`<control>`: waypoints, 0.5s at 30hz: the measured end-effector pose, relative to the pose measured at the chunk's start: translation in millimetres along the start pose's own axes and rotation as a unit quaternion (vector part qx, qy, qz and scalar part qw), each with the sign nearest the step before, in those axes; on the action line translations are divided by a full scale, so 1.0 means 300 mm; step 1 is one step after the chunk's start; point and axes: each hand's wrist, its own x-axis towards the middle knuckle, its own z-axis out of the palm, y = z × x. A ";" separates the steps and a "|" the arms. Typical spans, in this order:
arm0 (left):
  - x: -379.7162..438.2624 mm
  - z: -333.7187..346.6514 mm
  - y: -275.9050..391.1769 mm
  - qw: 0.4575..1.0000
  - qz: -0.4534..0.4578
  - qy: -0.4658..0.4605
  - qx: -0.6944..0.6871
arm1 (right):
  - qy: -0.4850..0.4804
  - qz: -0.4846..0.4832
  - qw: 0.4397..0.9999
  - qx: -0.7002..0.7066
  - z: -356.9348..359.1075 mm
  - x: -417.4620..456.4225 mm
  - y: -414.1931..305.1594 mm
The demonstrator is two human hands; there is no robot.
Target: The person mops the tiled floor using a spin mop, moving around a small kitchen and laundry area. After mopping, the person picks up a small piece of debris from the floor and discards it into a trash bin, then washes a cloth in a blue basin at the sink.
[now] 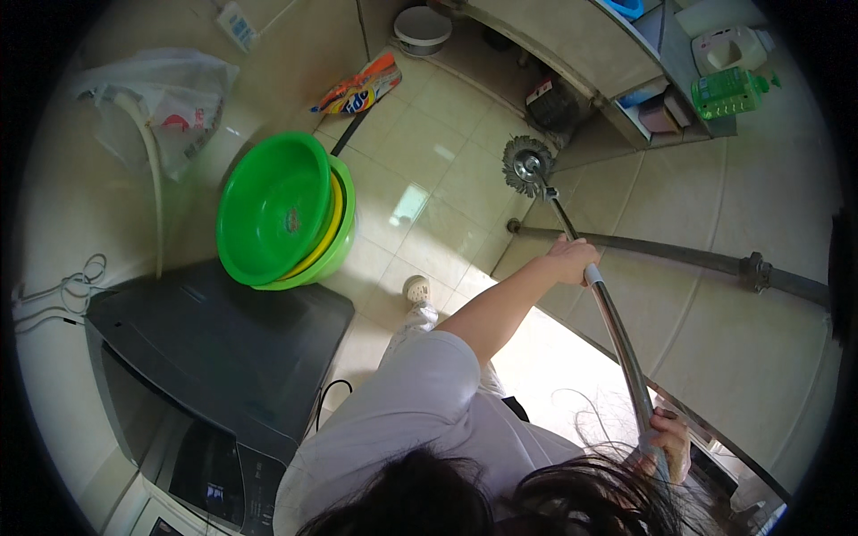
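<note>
A mop with a shiny metal pole [620, 331] slants across the right side of the view. My left hand [573, 258] grips it around the middle, just above a pale grey sleeve on the pole. Lower right, my right hand [670, 442] is closed around its upper end, partly behind strands of hair. At the far end, the round mop head [527, 166] with grey strands and a metal disc is at the tiled floor [439, 167], close to the right wall and the opening under the counter.
Stacked green and yellow basins [281, 208] rest by a dark top-loading washing machine [228, 348]. A Tide detergent bag [362, 87] leans at the left wall. A lidded white bucket [422, 30] stands in the far corner. Along the right wall runs a grey pipe [670, 248].
</note>
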 end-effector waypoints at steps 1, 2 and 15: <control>-0.009 -0.002 0.009 1.000 -0.002 -0.002 0.013 | 0.035 0.011 0.999 0.018 0.005 -0.024 0.012; -0.020 -0.004 0.015 1.000 -0.004 -0.004 0.026 | 0.070 0.023 0.997 0.037 0.010 -0.046 0.026; -0.392 0.157 0.072 0.989 -0.030 0.146 -0.016 | -0.123 -0.041 0.986 0.106 -0.243 -0.175 0.039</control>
